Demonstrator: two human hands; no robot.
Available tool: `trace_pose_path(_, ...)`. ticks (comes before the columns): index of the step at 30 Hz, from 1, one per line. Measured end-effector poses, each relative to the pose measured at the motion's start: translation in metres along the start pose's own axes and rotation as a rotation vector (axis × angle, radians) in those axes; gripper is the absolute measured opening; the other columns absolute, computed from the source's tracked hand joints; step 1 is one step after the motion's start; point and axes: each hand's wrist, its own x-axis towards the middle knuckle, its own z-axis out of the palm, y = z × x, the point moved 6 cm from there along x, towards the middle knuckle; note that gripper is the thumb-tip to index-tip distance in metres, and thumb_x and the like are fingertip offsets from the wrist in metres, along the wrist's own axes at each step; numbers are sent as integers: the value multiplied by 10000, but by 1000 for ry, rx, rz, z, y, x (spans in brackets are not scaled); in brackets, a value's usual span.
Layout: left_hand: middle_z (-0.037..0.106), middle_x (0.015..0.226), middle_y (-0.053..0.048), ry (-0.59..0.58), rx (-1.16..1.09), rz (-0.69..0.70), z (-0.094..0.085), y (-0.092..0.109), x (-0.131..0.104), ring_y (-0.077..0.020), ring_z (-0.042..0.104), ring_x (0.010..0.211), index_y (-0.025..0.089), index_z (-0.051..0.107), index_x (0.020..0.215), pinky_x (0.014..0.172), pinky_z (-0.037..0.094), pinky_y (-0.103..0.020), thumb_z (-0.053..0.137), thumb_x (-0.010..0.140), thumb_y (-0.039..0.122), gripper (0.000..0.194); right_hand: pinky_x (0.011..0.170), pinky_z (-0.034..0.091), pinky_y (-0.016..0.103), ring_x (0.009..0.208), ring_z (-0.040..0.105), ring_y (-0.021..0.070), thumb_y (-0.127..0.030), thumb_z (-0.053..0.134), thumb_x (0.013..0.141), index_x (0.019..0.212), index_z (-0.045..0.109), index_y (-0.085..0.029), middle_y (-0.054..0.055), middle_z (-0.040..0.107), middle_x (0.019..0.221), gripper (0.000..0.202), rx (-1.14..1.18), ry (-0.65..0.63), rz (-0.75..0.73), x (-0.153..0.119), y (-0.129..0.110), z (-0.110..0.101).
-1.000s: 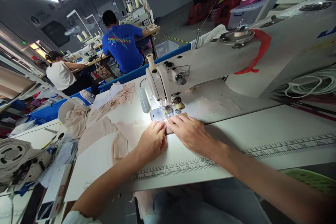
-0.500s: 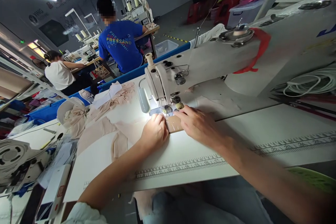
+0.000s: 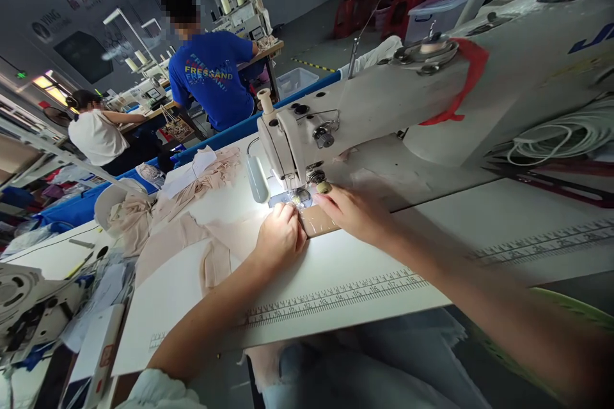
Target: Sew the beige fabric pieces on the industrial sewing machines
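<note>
A white sewing machine [image 3: 288, 147] stands before me, its lamp lighting the needle area [image 3: 296, 197]. Left of the needle, my left hand [image 3: 282, 233] is closed, fingers bent and fingertips down on pale beige fabric [image 3: 240, 230] at the presser foot. My right hand [image 3: 355, 216] reaches in from the right, thumb and fingers drawn together just below a small round knob [image 3: 323, 187]. Whatever its fingertips hold is too small to make out. Between the hands lies a brown plate [image 3: 317, 222] with white marks and thread bits.
More beige fabric [image 3: 206, 172] is heaped at the left back beside a white paper piece [image 3: 192, 172]. A printed ruler [image 3: 336, 297] runs along the front table edge. Another machine [image 3: 23, 294] stands at far left. Two people sit at machines beyond the blue trough [image 3: 230, 137].
The view has shifted slightly, moving the scene left and up. My right hand's fingers have straightened a little beside the presser foot. My left hand stays beside the needle.
</note>
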Motion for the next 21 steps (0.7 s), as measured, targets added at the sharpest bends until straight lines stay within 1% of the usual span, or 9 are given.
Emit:
trace_pose_path(2, 621, 1001, -159, -1, 16, 8, 0, 0, 0, -269, 574, 914, 131, 621, 961, 842, 558, -426, 404, 877, 142, 232, 534, 280, 286, 549, 501, 157, -241, 427, 949, 726, 547, -205, 24, 629, 658, 256, 8, -25, 63, 9, 6, 2)
trace_pose_path(4, 622, 1012, -160, 5, 30, 20, -1, 0, 1, -267, 572, 904, 126, 621, 956, 826, 560, -412, 415, 872, 140, 222, 535, 267, 284, 523, 485, 151, -216, 429, 930, 678, 506, -208, 18, 611, 612, 264, 7, -25, 91, 15, 9, 3)
trace_pose_path(9, 623, 1008, -162, 24, 40, 44, -2, -1, 2, -263, 584, 899, 122, 619, 959, 812, 563, -402, 446, 868, 136, 196, 541, 265, 277, 520, 502, 151, -301, 390, 968, 696, 505, -210, 15, 606, 595, 309, 31, -7, 110, 8, 11, 3)
trace_pose_path(14, 640, 1005, -156, 60, 62, 78, -5, -2, 5, -252, 599, 905, 114, 623, 989, 834, 571, -391, 453, 876, 123, 205, 536, 258, 276, 464, 432, 138, -340, 383, 974, 618, 467, -216, 2, 542, 517, 386, 52, -29, 134, 6, 9, 7)
trace_pose_path(17, 648, 995, -161, 71, 74, 77, -7, -4, 7, -252, 605, 900, 112, 631, 969, 834, 573, -386, 450, 880, 119, 202, 541, 252, 276, 483, 437, 144, -326, 408, 960, 620, 468, -215, 10, 551, 528, 362, 40, -13, 148, 10, 11, 9)
trace_pose_path(21, 656, 1020, -164, 41, 66, 59, -4, -5, 8, -257, 612, 908, 114, 637, 974, 835, 572, -389, 455, 871, 121, 209, 545, 250, 272, 502, 464, 148, -348, 430, 958, 655, 494, -211, 11, 568, 544, 338, 34, 8, 164, 10, 18, 11)
